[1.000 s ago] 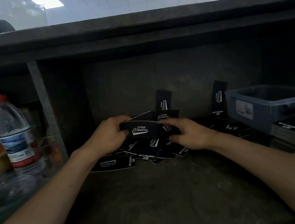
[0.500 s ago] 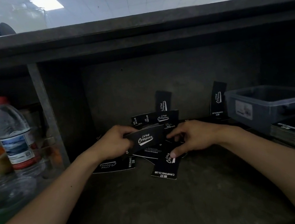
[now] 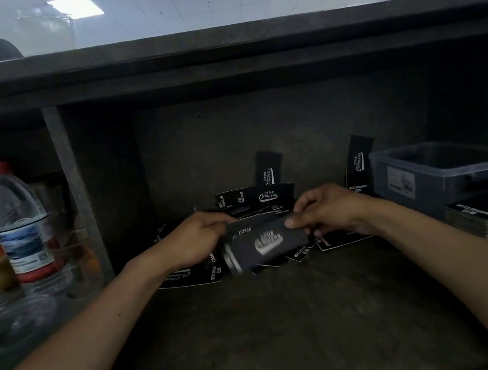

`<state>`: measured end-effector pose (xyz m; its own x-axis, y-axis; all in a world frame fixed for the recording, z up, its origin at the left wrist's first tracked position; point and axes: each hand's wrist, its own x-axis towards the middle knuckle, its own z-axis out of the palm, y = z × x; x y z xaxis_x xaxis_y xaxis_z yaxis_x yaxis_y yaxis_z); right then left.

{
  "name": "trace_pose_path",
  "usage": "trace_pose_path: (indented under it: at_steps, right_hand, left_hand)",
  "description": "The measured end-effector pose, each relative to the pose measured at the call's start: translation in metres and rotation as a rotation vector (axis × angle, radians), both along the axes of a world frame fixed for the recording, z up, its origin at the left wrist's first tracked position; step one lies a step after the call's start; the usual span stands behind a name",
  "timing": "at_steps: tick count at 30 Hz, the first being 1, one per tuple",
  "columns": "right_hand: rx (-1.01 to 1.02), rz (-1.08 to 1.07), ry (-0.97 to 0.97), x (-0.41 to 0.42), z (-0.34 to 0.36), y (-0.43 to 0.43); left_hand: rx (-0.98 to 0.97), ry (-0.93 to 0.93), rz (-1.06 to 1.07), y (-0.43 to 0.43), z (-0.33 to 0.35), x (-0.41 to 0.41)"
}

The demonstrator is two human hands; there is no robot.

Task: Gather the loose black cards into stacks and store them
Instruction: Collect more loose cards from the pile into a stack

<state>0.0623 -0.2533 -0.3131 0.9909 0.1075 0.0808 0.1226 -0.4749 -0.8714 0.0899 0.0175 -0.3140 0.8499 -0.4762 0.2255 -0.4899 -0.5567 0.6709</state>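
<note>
One blurred card (image 3: 266,243) in right hand (image 3: 333,211); left hand (image 3: 195,242) grips stack (image 3: 245,229).

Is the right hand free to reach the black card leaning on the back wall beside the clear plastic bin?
Probably, once emptied: the right hand pinches a blurred black card, but nothing stands between it and the leaning black card.

The right hand (image 3: 329,212), down on the loose pile half a second ago, has lifted a blurred card (image 3: 269,242) against the stack (image 3: 244,229) in the left hand (image 3: 200,241).
</note>
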Motion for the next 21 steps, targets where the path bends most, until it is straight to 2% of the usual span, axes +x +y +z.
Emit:
trace_pose_path:
  at_steps: [2, 5, 7, 8, 10, 12, 13, 17, 21]
  right_hand:
    - [0.090, -0.045, -0.055, 0.002, -0.004, 0.001]
    - [0.065, -0.061, -0.115, 0.006, -0.011, 0.006]
    - [0.105, -0.161, -0.186, 0.011, -0.013, 0.006]
    - [0.042, -0.247, -0.233, 0.015, -0.013, 0.004]
    - [-0.310, -0.348, -0.256, 0.017, -0.013, -0.004]
    - [-0.611, -0.304, -0.150, 0.012, -0.015, -0.004]
    - [-0.658, -0.286, -0.114, 0.012, -0.017, -0.003]
    - [-0.535, -0.278, -0.122, 0.013, -0.013, 0.006]
    - [-0.559, -0.230, -0.149, 0.008, -0.010, 0.003]
  left_hand:
    - [-0.019, 0.015, -0.045, 0.000, -0.001, -0.003]
    - [0.103, -0.094, -0.098, 0.001, -0.003, -0.004]
    - [0.122, -0.120, -0.092, 0.002, -0.004, -0.002]
    - [0.095, -0.113, -0.079, 0.004, -0.003, 0.000]
    - [0.063, -0.109, -0.066, 0.006, 0.000, 0.000]
    - [0.081, -0.103, -0.093, 0.006, 0.001, -0.001]
    - [0.101, -0.093, -0.110, 0.005, 0.000, -0.003]
    - [0.096, -0.031, -0.119, 0.000, -0.003, -0.005]
    - [0.063, 0.000, -0.163, 0.000, 0.001, -0.009]
